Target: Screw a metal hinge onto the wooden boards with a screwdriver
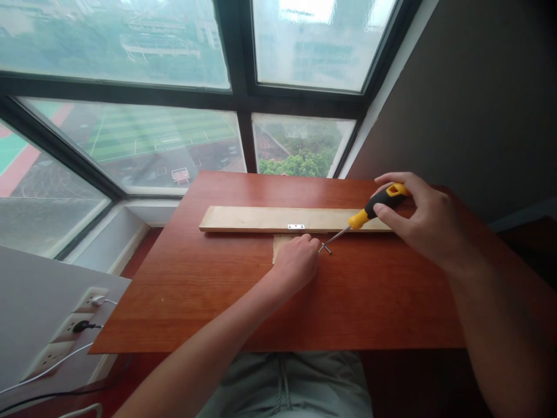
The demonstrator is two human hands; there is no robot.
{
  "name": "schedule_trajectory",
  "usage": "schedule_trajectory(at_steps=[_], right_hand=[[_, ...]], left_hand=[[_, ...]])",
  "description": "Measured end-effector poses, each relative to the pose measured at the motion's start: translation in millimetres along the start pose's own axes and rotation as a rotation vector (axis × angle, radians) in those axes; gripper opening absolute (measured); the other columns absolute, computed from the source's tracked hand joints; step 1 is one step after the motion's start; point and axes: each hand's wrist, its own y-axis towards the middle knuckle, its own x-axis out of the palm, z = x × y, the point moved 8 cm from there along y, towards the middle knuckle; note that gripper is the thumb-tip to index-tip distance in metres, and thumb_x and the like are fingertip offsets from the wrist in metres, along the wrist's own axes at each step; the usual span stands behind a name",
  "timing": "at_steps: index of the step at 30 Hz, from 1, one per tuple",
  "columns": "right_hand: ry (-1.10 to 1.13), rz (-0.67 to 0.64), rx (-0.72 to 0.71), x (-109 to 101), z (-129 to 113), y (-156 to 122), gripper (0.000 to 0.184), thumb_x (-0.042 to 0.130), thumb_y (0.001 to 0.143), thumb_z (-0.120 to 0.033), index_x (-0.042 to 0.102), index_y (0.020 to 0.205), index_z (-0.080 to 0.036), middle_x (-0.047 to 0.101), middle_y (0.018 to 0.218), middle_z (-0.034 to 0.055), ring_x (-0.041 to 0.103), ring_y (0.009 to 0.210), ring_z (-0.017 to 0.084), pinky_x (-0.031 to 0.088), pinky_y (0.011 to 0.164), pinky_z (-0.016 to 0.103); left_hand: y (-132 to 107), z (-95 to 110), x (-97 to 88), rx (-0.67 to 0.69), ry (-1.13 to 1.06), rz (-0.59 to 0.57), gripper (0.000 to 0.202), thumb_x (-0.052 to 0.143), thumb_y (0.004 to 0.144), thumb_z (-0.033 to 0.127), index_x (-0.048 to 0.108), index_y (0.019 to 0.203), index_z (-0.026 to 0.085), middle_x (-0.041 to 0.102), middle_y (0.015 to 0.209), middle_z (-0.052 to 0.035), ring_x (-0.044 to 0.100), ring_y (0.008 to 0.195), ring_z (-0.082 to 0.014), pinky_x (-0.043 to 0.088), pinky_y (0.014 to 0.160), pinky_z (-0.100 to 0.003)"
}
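Windows (169,136) back the table (369,307); right fingers (394,217) grip a screwdriver (366,215); what left fingers (308,240) hold is unclear.

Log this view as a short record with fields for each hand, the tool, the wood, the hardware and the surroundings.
Left hand: curled over a small wooden piece; grip hidden
Right hand: holding a yellow-and-black screwdriver by its handle
Tool: shaft slants down toward thin metal pieces, likely screws, beside the left hand
Wood: long pale plank beyond the left hand
Hardware: metal plate at the plank's near edge
Surroundings: reddish-brown table, wall sockets, windows
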Motion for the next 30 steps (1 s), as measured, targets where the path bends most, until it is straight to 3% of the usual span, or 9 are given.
schedule_trajectory(at_steps=[7, 14, 26, 30], right_hand=[[0.032, 0.001, -0.007, -4.8, -1.0, -1.5, 0.035, 0.064, 0.077, -0.025, 0.063, 0.112, -0.027, 0.072, 0.097, 0.0032, 0.067, 0.087, 0.024, 0.052, 0.073, 0.035], [0.045, -0.001, 0.003, -5.1, 1.8, -2.0, 0.034, 0.065, 0.077, -0.026, 0.064, 0.111, -0.027, 0.072, 0.096, 0.003, 0.066, 0.09, 0.026, 0.052, 0.074, 0.037], [0.011, 0.015, 0.071, -5.0, 18.7, -4.6, 0.035, 0.064, 0.077, -0.028, 0.064, 0.112, -0.027, 0.071, 0.095, 0.003, 0.066, 0.085, 0.025, 0.05, 0.071, 0.036], [0.026, 0.024, 0.062, -4.5, 23.9, -5.8, 0.035, 0.064, 0.077, -0.03, 0.063, 0.112, -0.028, 0.071, 0.095, 0.0028, 0.065, 0.088, 0.026, 0.051, 0.072, 0.038]], left_hand=[[14.8, 5.6, 10.4, -0.026, -0.025, -0.018, 0.021, 0.043, 0.095, 0.025, 0.064, 0.091, 0.019, 0.067, 0.095, -0.0077, 0.067, 0.086, -0.0216, 0.05, 0.073, -0.03], [15.9, -0.1, 7.9, -0.029, -0.093, 0.055, 0.021, 0.044, 0.093, 0.024, 0.065, 0.096, 0.022, 0.068, 0.097, -0.0061, 0.067, 0.09, -0.0217, 0.05, 0.076, -0.031], [16.6, 1.0, 14.2, -0.041, 0.013, -0.021, 0.02, 0.042, 0.096, 0.024, 0.062, 0.092, 0.019, 0.067, 0.095, -0.0075, 0.066, 0.088, -0.0221, 0.05, 0.075, -0.032], [9.7, -0.4, 6.1, -0.024, 0.032, -0.012, 0.017, 0.043, 0.095, 0.023, 0.06, 0.096, 0.02, 0.065, 0.099, -0.007, 0.065, 0.089, -0.0214, 0.05, 0.071, -0.03]])
